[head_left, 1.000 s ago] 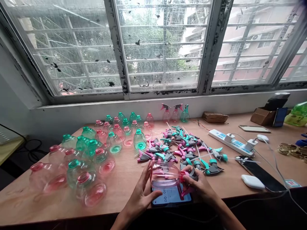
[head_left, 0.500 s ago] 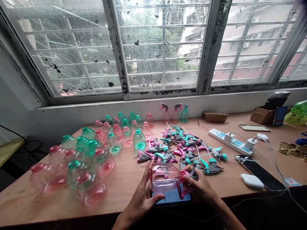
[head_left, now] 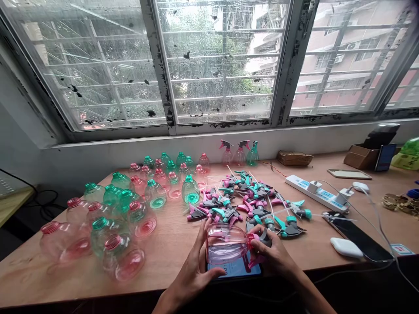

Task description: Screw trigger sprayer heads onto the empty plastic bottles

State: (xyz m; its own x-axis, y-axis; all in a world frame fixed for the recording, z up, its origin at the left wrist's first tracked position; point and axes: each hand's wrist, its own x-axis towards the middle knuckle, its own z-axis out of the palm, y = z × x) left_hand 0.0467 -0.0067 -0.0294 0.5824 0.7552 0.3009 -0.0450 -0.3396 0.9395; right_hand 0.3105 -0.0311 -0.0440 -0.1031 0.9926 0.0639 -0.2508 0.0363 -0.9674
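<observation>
A clear pink spray bottle (head_left: pixel 225 244) lies on its side in the air between my hands, its neck to the right. My left hand (head_left: pixel 196 264) cups the bottle's body at the base end, thumb below and fingers behind. At the neck, my right hand (head_left: pixel 270 247) is closed around the pink and grey trigger sprayer head (head_left: pixel 253 242), which sits against the bottle's mouth. Part of the head is hidden by my fingers. Under the bottle, a lit phone (head_left: pixel 242 268) lies at the table's front edge.
Several pink and green open bottles (head_left: pixel 124 257) stand on the left. A heap of trigger sprayer heads (head_left: pixel 255 196) lies beyond my hands. Assembled spray bottles (head_left: pixel 239 157) stand by the wall. Rightward are a power strip (head_left: pixel 314 193), a dark phone (head_left: pixel 356 237) and a white case (head_left: pixel 346 247).
My hands and the bottle stay almost in place. The view has shifted very slightly.
</observation>
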